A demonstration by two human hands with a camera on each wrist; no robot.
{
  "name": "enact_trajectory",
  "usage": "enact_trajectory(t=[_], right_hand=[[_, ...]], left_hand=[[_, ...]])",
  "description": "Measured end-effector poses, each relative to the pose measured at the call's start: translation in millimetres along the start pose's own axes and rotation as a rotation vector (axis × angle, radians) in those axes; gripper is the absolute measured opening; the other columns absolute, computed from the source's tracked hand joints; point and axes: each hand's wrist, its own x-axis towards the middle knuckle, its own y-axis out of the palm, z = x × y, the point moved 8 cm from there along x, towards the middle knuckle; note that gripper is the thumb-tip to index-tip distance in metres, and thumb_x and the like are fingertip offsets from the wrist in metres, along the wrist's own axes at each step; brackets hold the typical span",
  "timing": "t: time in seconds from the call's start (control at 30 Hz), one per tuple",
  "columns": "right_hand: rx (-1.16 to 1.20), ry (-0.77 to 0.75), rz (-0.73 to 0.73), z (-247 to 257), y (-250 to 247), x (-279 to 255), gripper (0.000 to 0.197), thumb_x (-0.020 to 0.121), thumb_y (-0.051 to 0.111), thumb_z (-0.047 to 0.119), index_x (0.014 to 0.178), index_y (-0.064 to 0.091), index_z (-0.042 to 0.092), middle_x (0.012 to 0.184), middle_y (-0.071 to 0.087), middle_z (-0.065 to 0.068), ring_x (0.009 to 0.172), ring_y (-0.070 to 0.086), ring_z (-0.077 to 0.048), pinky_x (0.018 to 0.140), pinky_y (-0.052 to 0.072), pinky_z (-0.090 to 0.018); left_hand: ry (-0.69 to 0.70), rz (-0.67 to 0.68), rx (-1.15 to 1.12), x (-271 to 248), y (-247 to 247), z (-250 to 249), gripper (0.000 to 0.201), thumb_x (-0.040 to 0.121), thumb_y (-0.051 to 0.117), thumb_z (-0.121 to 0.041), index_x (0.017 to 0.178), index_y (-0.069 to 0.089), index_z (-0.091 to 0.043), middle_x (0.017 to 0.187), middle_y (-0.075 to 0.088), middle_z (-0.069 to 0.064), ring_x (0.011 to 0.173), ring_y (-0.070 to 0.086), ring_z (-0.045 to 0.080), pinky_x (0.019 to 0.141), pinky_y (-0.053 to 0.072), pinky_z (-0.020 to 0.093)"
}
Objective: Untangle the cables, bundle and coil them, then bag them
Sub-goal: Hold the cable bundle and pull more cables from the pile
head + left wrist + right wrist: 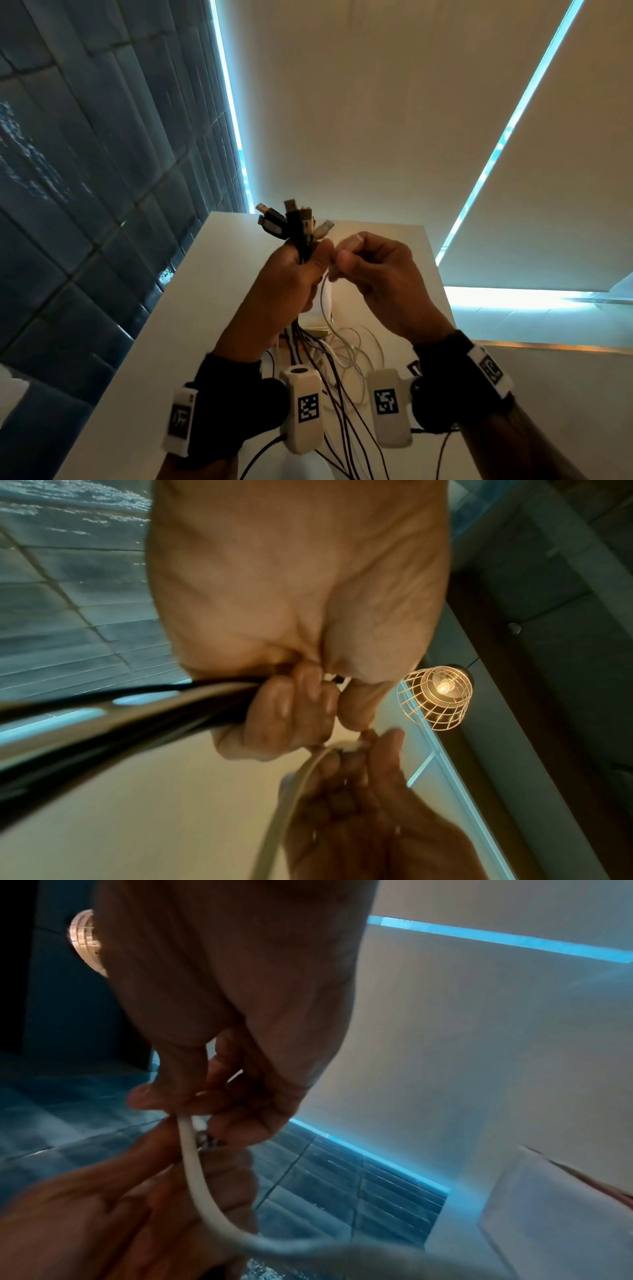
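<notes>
While my left hand (291,270) grips a bundle of dark cables (291,222) with metal USB plugs, my right hand (376,270) pinches a smooth white cable (192,1164).

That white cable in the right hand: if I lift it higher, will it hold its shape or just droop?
Likely droop: below the right hand the white cable already sags in a soft curve. It looks thin and probably light, so a pinch should carry it. Its lower run joins loose loops on the white table, so it may snag or drag the others held by the left hand.
</notes>
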Motion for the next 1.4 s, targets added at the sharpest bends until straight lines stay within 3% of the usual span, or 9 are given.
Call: enact_trajectory(t=[0.1, 0.2, 0.3, 0.5, 0.6, 0.83, 1.0, 1.17, 1.4], right_hand=[[-0.073, -0.023, -0.031, 2, 7, 8, 0.027, 0.090, 0.055, 0.023, 0.087, 0.059, -0.003, 0.086, 0.061, -0.021, 0.080, 0.061, -0.034, 0.076, 0.054, -0.041], [-0.144, 0.059, -0.059, -7, 11, 8, 0.032, 0.095, 0.047, 0.028, 0.086, 0.056, -0.001, 0.071, 0.058, -0.015, 0.056, 0.059, -0.026, 0.053, 0.053, -0.033], [-0.215, 0.121, -0.071, -17, 16, 5, 0.035, 0.098, 0.047, 0.027, 0.082, 0.054, -0.003, 0.058, 0.046, -0.006, 0.039, 0.037, -0.012, 0.037, 0.033, -0.021], [-0.253, 0.232, 0.131, -24, 25, -6, 0.026, 0.100, 0.045, 0.016, 0.091, 0.063, -0.001, 0.066, 0.043, -0.012, 0.049, 0.039, -0.015, 0.046, 0.036, -0.025], [-0.287, 0.283, 0.117, -25, 24, -13, 0.026, 0.101, 0.044, 0.017, 0.092, 0.061, -0.001, 0.060, 0.043, -0.006, 0.041, 0.034, -0.011, 0.040, 0.031, -0.023], [-0.486, 0.104, 0.093, -11, 32, -1, 0.029, 0.101, 0.045, 0.015, 0.080, 0.062, 0.005, 0.056, 0.043, 0.010, 0.043, 0.034, -0.001, 0.043, 0.030, -0.013], [-0.463, 0.164, 0.156, -40, 16, -15, 0.029, 0.100, 0.046, 0.014, 0.078, 0.061, 0.001, 0.056, 0.043, 0.011, 0.046, 0.037, 0.001, 0.047, 0.030, -0.008], [-0.381, 0.262, 0.165, -81, 8, -38, 0.028, 0.099, 0.048, 0.014, 0.073, 0.057, 0.013, 0.055, 0.049, 0.012, 0.048, 0.041, 0.003, 0.049, 0.034, -0.008], [-0.401, 0.333, 0.129, -120, -28, -82, 0.028, 0.099, 0.049, 0.015, 0.073, 0.060, 0.013, 0.063, 0.048, 0.006, 0.054, 0.039, -0.006, 0.051, 0.033, -0.016]], left_hand=[[0.027, -0.056, -0.004, 0, -8, 0, 0.047, 0.078, 0.050, -0.054, 0.084, 0.052, -0.007, 0.046, 0.034, -0.008, 0.038, 0.029, 0.006, 0.042, 0.027, 0.021], [0.054, -0.095, -0.055, 1, -15, 1, 0.051, 0.076, 0.053, -0.055, 0.093, 0.055, -0.007, 0.047, 0.033, -0.007, 0.038, 0.028, 0.007, 0.041, 0.026, 0.021], [0.136, -0.128, -0.012, 0, -15, -2, 0.033, 0.077, 0.055, -0.052, 0.082, 0.055, -0.020, 0.047, 0.034, -0.006, 0.037, 0.030, 0.007, 0.041, 0.027, 0.020], [0.222, -0.252, -0.146, -6, -38, -5, 0.024, 0.081, 0.061, -0.037, 0.081, 0.059, -0.013, 0.047, 0.037, -0.005, 0.037, 0.028, 0.005, 0.038, 0.026, 0.019], [0.240, -0.262, -0.200, -6, -42, -10, 0.031, 0.085, 0.057, -0.040, 0.083, 0.058, -0.009, 0.044, 0.035, -0.008, 0.037, 0.025, 0.006, 0.037, 0.024, 0.019], [0.251, -0.328, -0.057, -8, -37, -18, 0.033, 0.094, 0.048, -0.044, 0.067, 0.059, -0.027, 0.045, 0.041, -0.010, 0.040, 0.034, 0.004, 0.047, 0.027, 0.024], [0.221, -0.371, -0.189, -7, -49, -21, 0.033, 0.098, 0.044, -0.035, 0.069, 0.055, -0.023, 0.060, 0.062, -0.010, 0.064, 0.062, 0.010, 0.070, 0.053, 0.036], [0.254, -0.261, -0.590, -14, -47, -34, 0.042, 0.101, 0.039, -0.035, 0.064, 0.041, -0.016, 0.050, 0.025, -0.007, 0.041, 0.018, 0.007, 0.040, 0.022, 0.021], [0.356, -0.261, -0.677, -34, -71, -63, 0.044, 0.103, 0.032, -0.038, 0.063, 0.040, -0.022, 0.046, 0.023, -0.011, 0.038, 0.014, 0.004, 0.038, 0.013, 0.021]])
